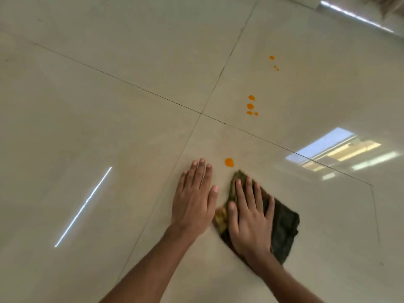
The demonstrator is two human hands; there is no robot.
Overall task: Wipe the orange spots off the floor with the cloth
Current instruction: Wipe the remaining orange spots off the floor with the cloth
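One orange spot (229, 162) lies just beyond cloth (284, 226) under flat right hand (249, 219).

The right grip (251, 217), a bare hand laid flat, hides the middle of the dark green folded cloth (284, 226); its yellow-stained left edge is blurred. Both forearms (150, 267) and the top-right pale object (393, 6) are cut off by the edges.

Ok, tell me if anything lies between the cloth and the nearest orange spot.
Nothing visible. The cloth under the right hand has its corner just short of the nearest orange spot; the left hand lies aside.
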